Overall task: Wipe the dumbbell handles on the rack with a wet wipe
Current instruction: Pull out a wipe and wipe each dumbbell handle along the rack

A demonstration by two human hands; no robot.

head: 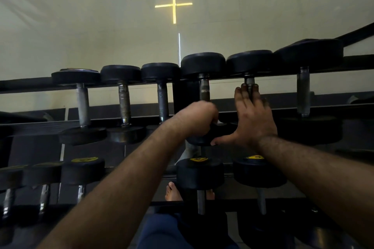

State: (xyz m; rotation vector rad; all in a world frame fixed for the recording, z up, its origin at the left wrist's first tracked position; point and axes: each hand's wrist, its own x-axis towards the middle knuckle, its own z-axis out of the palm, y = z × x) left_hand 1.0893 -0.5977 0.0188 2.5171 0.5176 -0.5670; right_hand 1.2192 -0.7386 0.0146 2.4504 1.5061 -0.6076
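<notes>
Gripping a dumbbell handle [204,92], left hand [199,117]; labels unreadable.

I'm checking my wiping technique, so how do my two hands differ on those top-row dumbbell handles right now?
The left hand is curled in a fist round the lower end of one grey metal dumbbell handle; the right hand lies open and flat along the neighbouring grey handle, fingers straight. A sliver of white shows under the left fist, none under the right. Both are bare, on the top row.

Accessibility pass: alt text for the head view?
A person's left hand is closed around a dumbbell handle on the upper rack; the right hand lies flat on the next handle. More dumbbells sit on the tier below.
</notes>
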